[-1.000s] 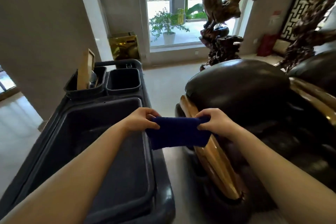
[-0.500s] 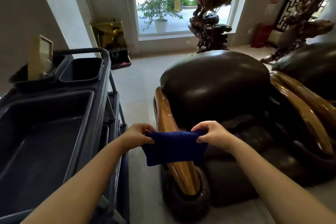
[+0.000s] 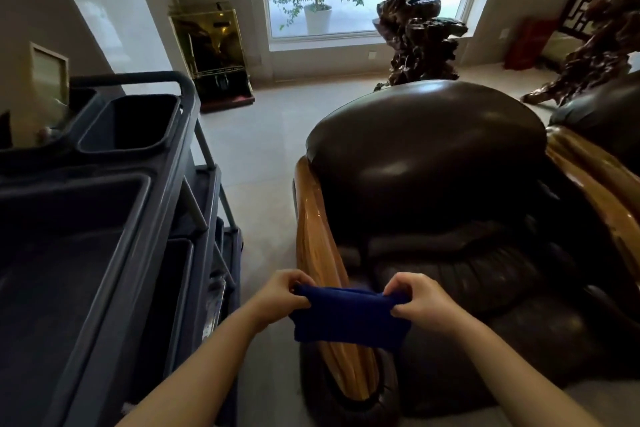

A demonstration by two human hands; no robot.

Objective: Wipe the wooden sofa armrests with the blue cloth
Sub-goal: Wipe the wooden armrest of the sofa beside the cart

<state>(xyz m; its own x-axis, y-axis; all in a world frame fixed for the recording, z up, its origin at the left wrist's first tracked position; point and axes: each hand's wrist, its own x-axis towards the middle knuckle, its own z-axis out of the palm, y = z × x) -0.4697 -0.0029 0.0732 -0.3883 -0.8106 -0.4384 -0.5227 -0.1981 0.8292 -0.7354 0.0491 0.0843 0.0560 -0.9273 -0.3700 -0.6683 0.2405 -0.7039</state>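
Observation:
A folded blue cloth hangs stretched between both my hands, just above the near end of a glossy wooden sofa armrest. My left hand pinches the cloth's top left corner and my right hand pinches its top right corner. The armrest curves along the left side of a dark leather sofa. A second wooden armrest runs along the sofa's right side, partly cut off by the frame edge.
A dark grey cleaning cart with deep bins stands close on the left, leaving a narrow strip of tiled floor between it and the sofa. Carved wooden sculptures stand behind the sofa by a tall window.
The view has swung right and down, away from the cart and over the sofa. Both hands have carried the cloth lower, nearer to the armrest's near end.

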